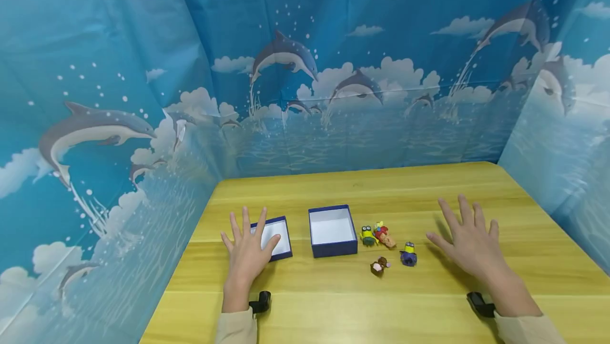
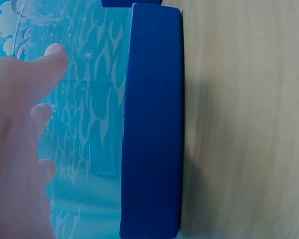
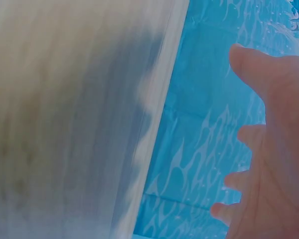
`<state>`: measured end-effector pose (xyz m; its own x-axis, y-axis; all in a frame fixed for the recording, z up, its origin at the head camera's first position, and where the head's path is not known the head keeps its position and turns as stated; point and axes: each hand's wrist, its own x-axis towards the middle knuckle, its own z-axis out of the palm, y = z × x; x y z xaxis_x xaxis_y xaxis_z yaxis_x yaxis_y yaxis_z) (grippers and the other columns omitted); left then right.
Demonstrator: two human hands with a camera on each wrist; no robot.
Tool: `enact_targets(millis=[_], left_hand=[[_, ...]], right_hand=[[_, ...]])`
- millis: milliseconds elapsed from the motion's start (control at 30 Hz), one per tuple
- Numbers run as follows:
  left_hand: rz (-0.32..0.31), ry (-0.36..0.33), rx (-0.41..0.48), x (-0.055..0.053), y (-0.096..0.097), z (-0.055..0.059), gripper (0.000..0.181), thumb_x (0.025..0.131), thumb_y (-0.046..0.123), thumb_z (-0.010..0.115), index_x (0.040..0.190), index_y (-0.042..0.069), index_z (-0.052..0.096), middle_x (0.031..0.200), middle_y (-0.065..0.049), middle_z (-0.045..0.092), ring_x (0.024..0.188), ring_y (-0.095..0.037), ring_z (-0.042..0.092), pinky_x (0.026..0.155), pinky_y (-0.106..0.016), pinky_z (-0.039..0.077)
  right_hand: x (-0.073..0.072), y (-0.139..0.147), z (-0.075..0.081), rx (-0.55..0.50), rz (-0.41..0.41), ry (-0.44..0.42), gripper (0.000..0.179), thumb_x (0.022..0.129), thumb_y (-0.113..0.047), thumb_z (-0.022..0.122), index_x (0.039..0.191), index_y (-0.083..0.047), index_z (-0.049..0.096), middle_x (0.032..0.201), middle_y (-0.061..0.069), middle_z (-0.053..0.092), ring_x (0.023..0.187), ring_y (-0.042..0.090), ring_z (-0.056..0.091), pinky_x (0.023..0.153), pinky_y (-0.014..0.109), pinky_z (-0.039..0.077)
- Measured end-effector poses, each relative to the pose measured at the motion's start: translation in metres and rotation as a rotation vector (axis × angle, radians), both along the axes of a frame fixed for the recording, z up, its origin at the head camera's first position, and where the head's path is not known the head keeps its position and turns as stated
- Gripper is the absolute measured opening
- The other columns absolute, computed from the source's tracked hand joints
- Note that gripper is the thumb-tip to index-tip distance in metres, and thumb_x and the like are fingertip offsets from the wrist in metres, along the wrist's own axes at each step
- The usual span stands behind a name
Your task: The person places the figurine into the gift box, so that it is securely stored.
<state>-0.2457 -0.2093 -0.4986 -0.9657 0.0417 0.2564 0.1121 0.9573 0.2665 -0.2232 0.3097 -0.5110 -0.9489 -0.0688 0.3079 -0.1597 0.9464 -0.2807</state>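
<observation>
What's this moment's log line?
left hand: open, near shallow blue square lid; right hand: open; deeper white-lined blue square box; small colourful figurines beside box

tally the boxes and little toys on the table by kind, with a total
Blue boxes: 2 (deep box, shallow box)
Small toys: 4 (green toy, red toy with its peach part counted as one, brown toy, purple toy)
Total: 6
</observation>
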Motion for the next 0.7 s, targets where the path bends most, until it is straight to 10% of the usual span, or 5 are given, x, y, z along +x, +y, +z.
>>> enact_targets(millis=[700], left_hand=[[-0.062, -0.001, 0.045, 0.002, 0.019, -0.001, 0.080, 0.098, 0.066, 0.047, 0.162, 0.038, 0.008, 0.167, -0.011, -0.007, 0.149, -0.040, -0.019, 0.112, -0.074, -0.002]], right_hand=[[0.001, -0.008, 0.001, -0.010, 0.078, 0.010, 0.093, 0.094, -0.061, 0.060, 0.164, -0.027, 0.009, 0.165, 0.025, 0.001, 0.141, 0.061, 0.006, 0.094, 0.086, 0.011]])
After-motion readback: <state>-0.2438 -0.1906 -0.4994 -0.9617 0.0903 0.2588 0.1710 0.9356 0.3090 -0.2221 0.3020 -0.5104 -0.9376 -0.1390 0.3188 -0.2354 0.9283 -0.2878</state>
